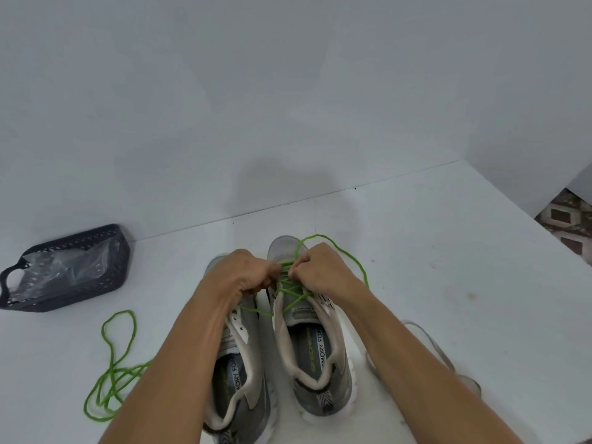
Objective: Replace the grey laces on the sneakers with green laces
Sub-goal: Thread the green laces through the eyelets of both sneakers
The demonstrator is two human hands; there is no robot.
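Between both hands' grip [285, 272], green lace [290, 291] crosses the right sneaker [315, 354].

Likely a home: white table [448, 251], patterned floor tile [567, 222], bare walls.

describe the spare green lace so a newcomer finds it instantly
Start at the dark perforated plastic basket on the white tabletop's left side. Nearer the camera lies the loose bright green lace, coiled in loops; unlike the other green lace, it is threaded through no shoe.
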